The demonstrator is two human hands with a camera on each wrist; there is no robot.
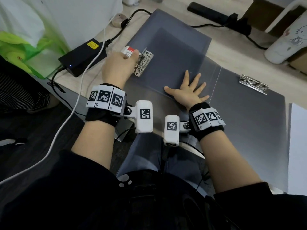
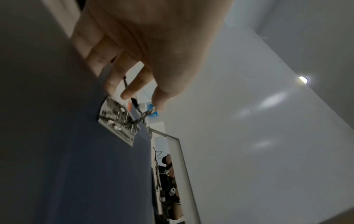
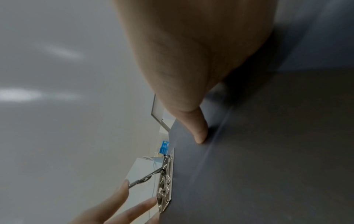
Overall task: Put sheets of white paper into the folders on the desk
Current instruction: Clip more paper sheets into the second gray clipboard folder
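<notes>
Two grey folders lie open on the desk, one to the left [image 1: 174,52] and one to the right [image 1: 245,122]. Each has a metal clip, the left folder's clip [image 1: 143,63] and the right folder's [image 1: 252,84]. My left hand [image 1: 119,67] is at the left folder's clip [image 2: 118,121], thumb tip touching its raised lever [image 2: 148,113], the other fingers loose. My right hand [image 1: 189,90] lies flat with fingers spread, pressing on the left folder [image 3: 268,151]. The left hand's fingers [image 3: 124,195] also show at that lever in the right wrist view. White paper [image 1: 297,146] lies at the right edge.
A black power adapter [image 1: 83,57] and a white cable [image 1: 79,90] lie left of the folders. A small red-and-white box [image 1: 128,50] sits by the clip. At the back are a power strip [image 1: 207,14] and a white bottle [image 1: 287,42]. A green bag [image 1: 20,47] sits far left.
</notes>
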